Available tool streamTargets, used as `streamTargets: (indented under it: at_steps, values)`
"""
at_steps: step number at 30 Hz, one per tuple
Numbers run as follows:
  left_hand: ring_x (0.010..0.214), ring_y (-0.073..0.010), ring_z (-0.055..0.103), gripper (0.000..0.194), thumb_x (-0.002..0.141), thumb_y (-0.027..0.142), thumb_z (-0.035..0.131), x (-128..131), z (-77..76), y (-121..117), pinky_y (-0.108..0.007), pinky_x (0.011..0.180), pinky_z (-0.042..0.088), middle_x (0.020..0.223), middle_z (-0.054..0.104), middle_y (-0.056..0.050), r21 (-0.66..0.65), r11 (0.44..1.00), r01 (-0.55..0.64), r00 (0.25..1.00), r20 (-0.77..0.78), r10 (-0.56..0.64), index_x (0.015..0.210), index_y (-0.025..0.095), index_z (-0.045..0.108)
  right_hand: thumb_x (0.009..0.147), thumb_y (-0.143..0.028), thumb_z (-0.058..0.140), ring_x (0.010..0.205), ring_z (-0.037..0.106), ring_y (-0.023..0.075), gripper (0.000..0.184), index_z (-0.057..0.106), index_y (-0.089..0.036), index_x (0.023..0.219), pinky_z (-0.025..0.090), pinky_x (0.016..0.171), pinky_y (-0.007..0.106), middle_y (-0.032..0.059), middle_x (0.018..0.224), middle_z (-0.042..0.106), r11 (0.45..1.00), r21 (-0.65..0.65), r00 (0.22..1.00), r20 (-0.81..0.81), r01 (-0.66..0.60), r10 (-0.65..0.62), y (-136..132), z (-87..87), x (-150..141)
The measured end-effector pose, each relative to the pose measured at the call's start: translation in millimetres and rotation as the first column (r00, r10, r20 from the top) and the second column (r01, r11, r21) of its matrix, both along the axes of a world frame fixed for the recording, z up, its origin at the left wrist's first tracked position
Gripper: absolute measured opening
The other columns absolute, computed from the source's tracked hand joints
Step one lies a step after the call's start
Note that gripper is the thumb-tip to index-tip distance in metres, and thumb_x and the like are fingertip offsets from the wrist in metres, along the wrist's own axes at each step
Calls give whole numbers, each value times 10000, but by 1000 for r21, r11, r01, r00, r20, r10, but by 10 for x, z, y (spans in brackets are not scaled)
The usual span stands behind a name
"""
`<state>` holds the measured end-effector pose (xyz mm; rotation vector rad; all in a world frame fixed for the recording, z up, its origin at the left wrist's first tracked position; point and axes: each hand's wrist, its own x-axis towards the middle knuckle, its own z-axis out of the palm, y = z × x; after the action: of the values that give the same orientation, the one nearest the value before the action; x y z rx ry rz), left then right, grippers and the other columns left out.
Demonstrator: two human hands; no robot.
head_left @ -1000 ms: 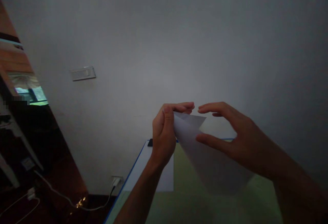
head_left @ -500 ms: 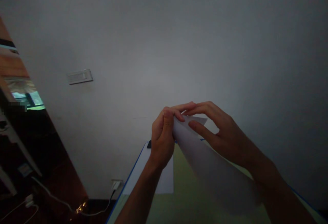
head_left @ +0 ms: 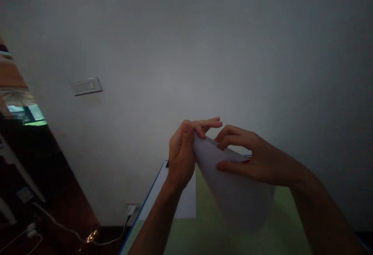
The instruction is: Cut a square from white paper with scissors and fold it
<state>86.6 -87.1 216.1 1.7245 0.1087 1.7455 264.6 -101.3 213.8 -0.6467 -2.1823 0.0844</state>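
Note:
A folded sheet of white paper [head_left: 233, 192] is held up in the air over the table, its narrow end pointing away from me. My left hand [head_left: 182, 156] pinches that far tip between thumb and fingers. On the right, my right hand [head_left: 250, 158] has its thumb and curled fingers closed on the paper just behind the tip. The paper widens toward me and hides part of the table.
A pale green table [head_left: 210, 227] with a blue edge runs below the hands, and a white sheet [head_left: 186, 200] lies flat on its far left corner. A white wall with a switch plate [head_left: 86, 86] is behind. Cables and a wall socket [head_left: 131, 209] lie low on the left.
My right hand went from hovering open beside the paper to closing on it near the tip. The small flap at the tip has been pressed down. My left hand kept its pinch.

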Motion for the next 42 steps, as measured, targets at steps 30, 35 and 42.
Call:
streamTargets:
  at_steps: [30, 35, 42]
  values:
    - [906, -199, 682, 134, 957, 263, 546, -111, 54, -137, -366, 866, 526, 933, 716, -68, -20, 983, -183, 982, -47, 182, 909, 172, 631, 898, -177, 642, 721, 598, 127, 62, 662, -224, 932, 457, 668, 263, -1, 852, 621, 978, 169, 985, -146, 122, -97, -127, 92, -170]
    - [902, -222, 691, 204, 975, 253, 475, -110, 75, -152, -427, 891, 521, 874, 720, -65, -2, 997, -79, 997, 19, 79, 863, 178, 628, 908, -216, 641, 716, 599, 134, 50, 657, -223, 954, 465, 662, 263, 4, 838, 617, 988, 139, 992, -119, 66, -50, -184, 114, -198]
    - [886, -229, 707, 257, 998, 323, 447, -158, 79, -100, -376, 795, 550, 881, 733, -90, 22, 1000, -20, 1000, -6, 20, 889, 164, 617, 934, -221, 598, 730, 610, 142, 116, 677, -236, 1019, 477, 667, 270, 17, 868, 643, 988, 143, 995, -92, 57, -45, -166, 122, -177]
